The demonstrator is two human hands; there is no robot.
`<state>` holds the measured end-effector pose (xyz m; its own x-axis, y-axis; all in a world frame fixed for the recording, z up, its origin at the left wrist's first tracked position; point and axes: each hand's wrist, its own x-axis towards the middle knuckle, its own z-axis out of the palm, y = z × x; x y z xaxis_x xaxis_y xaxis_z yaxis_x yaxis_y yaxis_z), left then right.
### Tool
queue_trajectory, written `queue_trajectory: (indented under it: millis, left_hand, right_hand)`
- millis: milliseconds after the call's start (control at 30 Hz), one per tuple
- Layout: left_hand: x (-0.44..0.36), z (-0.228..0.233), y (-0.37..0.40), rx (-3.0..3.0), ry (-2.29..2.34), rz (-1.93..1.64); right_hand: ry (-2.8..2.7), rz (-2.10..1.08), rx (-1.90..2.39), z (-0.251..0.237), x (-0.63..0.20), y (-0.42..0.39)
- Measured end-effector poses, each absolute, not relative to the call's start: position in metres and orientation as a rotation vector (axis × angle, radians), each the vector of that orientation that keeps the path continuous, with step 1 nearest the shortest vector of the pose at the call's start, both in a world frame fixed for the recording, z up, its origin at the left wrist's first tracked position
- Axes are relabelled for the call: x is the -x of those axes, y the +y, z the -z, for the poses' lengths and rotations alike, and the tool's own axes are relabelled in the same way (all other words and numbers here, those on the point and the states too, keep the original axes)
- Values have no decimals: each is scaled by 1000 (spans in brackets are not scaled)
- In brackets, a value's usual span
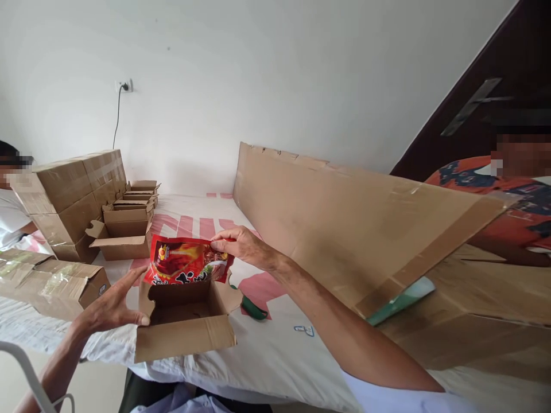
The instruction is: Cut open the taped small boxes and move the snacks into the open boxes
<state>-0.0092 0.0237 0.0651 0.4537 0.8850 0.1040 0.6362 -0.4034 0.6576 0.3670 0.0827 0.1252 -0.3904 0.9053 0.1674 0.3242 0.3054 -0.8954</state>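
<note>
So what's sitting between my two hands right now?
In the head view, the open cardboard box and the red pouch lie between your left hand and right hand.

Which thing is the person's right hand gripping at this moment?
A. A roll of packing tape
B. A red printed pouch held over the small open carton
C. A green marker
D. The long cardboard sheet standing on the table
B: the right hand pinches the top edge of the red pouch above the small open carton, while the left hand steadies the carton's side flap.
</note>
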Motion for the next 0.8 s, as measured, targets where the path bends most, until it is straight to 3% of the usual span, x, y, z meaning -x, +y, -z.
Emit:
queue_trajectory:
  millis: [133,267,433,600,800]
  left_hand:
    - [-7,-92,37,-1991,1091,-928]
    - [-32,-106,54,-1721,943,-1032]
    - [-39,-106,66,-1481,941,-1235]
    - [-33,-120,78,-1424,949,-1205]
    - [-43,-139,104,-1375,993,-1255]
  right_hand:
    - [-1894,-1062,1079,-136,-356,87]
    - [-1931,-1050,1008,-146,-338,92]
    - [-1631,-1186,939,-121,-323,98]
    - [-1564,-1481,880,-94,-326,96]
    - [-1581,-1616,762,-85,-318,96]
